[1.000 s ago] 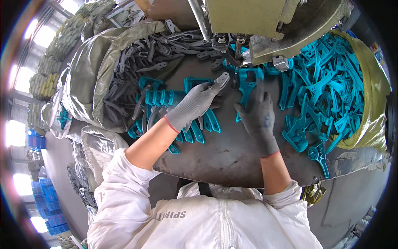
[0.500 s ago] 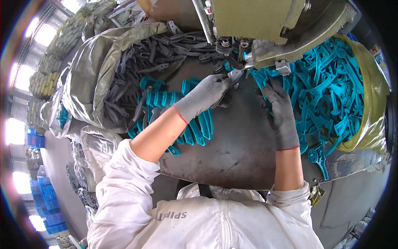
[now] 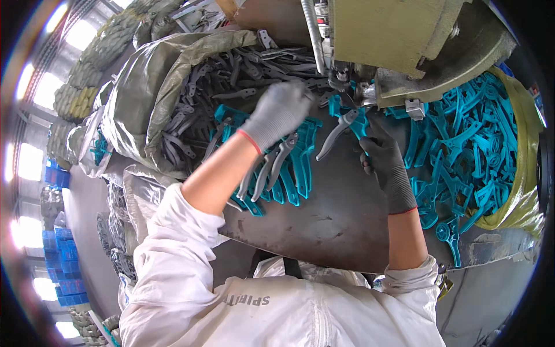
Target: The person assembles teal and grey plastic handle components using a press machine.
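Two gloved hands work at a press machine [image 3: 404,40].
The right hand [image 3: 381,159] grips a teal-and-grey handle part [image 3: 347,124] below it; the left hand [image 3: 277,113] hovers, its fingers seemingly curled, holding nothing I can see.

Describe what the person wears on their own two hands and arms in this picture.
The left hand wears a light grey knitted glove with a thin red cuff edge. The right hand wears a dark grey glove, also edged red. White jacket sleeves are pushed up above the elbows, leaving the forearms uncovered.
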Demonstrator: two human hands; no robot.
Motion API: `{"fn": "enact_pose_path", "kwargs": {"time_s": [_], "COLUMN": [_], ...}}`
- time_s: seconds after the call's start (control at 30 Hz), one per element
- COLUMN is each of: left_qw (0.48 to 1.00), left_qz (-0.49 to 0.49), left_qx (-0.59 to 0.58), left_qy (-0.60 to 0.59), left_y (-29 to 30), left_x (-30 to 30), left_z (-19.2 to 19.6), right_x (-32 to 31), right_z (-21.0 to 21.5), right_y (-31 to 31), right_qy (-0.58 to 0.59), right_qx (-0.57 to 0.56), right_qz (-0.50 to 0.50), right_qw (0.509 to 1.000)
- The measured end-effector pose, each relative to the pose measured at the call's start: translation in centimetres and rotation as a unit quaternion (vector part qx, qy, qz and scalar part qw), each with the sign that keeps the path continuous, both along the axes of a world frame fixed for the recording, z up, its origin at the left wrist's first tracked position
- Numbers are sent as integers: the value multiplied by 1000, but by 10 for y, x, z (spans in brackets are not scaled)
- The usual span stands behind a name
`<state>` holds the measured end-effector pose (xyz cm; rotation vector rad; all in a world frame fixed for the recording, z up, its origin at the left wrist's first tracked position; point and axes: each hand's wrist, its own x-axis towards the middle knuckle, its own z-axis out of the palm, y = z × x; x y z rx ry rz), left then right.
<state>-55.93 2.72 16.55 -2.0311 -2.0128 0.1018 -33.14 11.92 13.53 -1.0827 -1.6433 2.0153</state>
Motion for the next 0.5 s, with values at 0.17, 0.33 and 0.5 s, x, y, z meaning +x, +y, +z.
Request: {"fn": "enact_pose_path", "kwargs": {"time_s": [0.17, 0.33, 0.5], "left_qw": [955, 952, 940], "left_qz": [294, 292, 244], "left_qx": [-2, -51, 61], "left_qy": [-29, -77, -230], "left_y": [-34, -52, -43], "left_x": [-117, -136, -74], "left_z": [-35, -40, 13], "right_x": [-5, -4, 7], "right_z": [-5, 13, 23], "right_y": [-1, -6, -9], "right_qy": [-19, -40, -46], "right_qx": [-14, 15, 57], "right_qz": [-10, -18, -34], "right_qw": [1000, 999, 997]}}
